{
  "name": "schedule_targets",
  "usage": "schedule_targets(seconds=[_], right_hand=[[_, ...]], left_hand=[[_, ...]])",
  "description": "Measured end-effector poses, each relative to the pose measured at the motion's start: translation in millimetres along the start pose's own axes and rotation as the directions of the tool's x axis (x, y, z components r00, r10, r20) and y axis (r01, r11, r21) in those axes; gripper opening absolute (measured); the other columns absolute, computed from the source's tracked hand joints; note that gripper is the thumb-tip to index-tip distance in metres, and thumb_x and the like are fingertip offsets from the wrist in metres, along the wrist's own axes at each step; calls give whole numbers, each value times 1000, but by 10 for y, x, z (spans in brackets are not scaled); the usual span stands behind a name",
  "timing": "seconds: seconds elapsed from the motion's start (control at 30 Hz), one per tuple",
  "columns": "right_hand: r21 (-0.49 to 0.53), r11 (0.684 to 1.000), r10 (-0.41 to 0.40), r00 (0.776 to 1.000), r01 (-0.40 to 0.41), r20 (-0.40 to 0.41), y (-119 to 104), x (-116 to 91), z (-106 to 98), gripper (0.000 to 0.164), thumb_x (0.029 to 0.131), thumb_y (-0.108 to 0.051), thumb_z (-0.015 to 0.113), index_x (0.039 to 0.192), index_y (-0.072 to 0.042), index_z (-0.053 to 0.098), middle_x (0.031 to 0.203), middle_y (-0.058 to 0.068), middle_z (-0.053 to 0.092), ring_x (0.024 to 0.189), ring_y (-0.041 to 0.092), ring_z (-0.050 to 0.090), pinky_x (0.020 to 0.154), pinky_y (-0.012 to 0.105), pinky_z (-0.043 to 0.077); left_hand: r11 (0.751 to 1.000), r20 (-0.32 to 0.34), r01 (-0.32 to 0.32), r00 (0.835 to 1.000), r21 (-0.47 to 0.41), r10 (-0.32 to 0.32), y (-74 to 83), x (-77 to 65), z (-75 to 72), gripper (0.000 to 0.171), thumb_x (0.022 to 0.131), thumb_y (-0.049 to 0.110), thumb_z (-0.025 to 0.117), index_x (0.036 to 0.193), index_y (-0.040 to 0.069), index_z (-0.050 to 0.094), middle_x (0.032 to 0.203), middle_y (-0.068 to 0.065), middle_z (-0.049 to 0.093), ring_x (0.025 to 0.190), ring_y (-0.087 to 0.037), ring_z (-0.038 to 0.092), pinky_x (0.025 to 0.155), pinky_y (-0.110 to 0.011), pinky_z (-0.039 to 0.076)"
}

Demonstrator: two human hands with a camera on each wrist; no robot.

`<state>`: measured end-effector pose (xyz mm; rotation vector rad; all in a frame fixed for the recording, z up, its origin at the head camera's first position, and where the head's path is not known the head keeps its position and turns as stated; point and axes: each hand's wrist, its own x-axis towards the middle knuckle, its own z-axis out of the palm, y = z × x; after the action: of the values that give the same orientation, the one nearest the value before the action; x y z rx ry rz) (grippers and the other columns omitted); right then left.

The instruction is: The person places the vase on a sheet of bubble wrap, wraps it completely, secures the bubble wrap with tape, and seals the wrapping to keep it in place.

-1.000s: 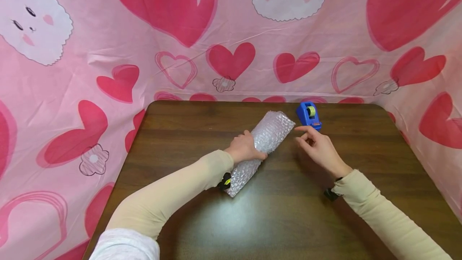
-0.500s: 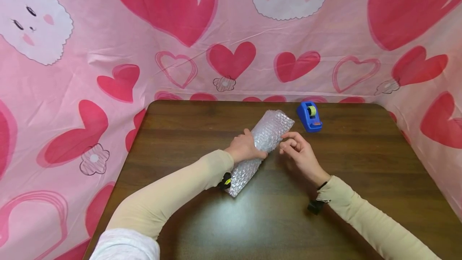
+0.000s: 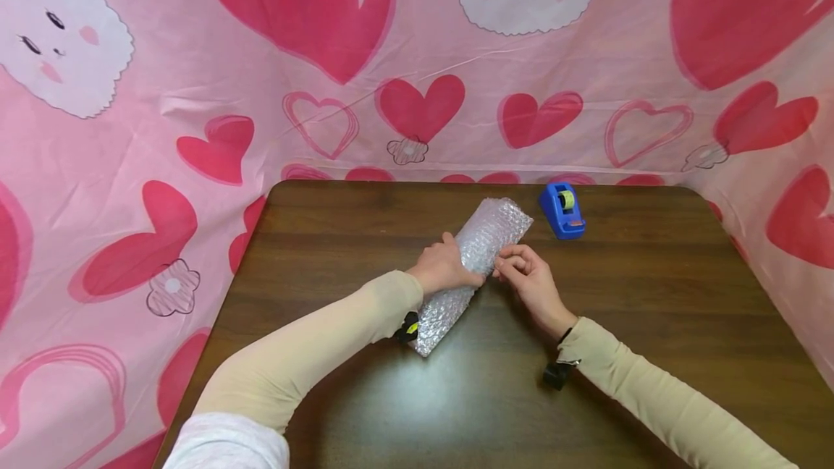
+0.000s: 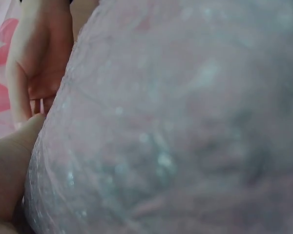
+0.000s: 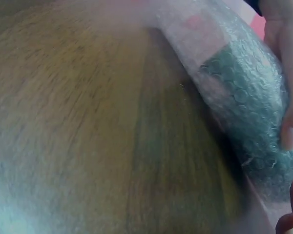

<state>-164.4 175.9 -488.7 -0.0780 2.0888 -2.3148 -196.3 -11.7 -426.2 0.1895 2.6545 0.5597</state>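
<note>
A roll of clear bubble wrap (image 3: 489, 234) lies slantwise on the table, something dark green showing through it in the right wrist view. My left hand (image 3: 446, 266) grips the roll around its middle, the thumb (image 5: 292, 131) lying along the near side. Close by, my right hand (image 3: 531, 288) has its thumb and fingers bent together at the right edge of the wrap. In the left wrist view, the wrap (image 4: 161, 122) fills most of the picture. I cannot tell whether the right fingertips (image 5: 286, 222) pinch anything.
Behind the right hand, a blue tape dispenser (image 3: 563, 216) with a yellowish roll stands toward the back of the dark wooden table (image 3: 339, 223). Pink heart-print cloth (image 3: 547, 64) hangs around the back and sides.
My right hand has moved left and slightly nearer, from beside the tape dispenser to the bubble wrap's right edge. The left hand has kept its grip on the roll.
</note>
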Motion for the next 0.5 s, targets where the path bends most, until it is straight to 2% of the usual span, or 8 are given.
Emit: schedule_targets(seconds=[0.27, 0.37, 0.5], right_hand=[[-194, 981, 29, 999, -31, -12, 9, 36, -16, 20, 100, -6, 68, 111, 10, 63, 74, -6, 72, 71, 12, 67, 70, 23, 52], [-299, 954, 40, 999, -39, -3, -14, 48, -41, 23, 100, -10, 70, 111, 10, 66, 74, -2, 73, 72, 12, 67, 70, 23, 52], [-436, 899, 54, 998, -39, 21, -74, 53, -87, 23, 99, -17, 72, 107, 5, 69, 77, 5, 74, 71, 15, 65, 64, 23, 47]], left_hand=[[1000, 1, 1, 1000, -4, -1, -2, 16, 6, 109, 81, 55, 82, 154, -6, 29, 135, -25, 61, 124, -37, 61, 100, -43, 53], [1000, 6, 2, 1000, 2, -2, 2, 17, 7, 110, 81, 55, 81, 156, -6, 27, 137, -26, 60, 125, -37, 60, 102, -43, 53], [1000, 8, 1, 1000, 18, -1, 3, 16, 16, 110, 81, 55, 81, 156, -6, 27, 137, -26, 60, 125, -37, 61, 101, -43, 53]])
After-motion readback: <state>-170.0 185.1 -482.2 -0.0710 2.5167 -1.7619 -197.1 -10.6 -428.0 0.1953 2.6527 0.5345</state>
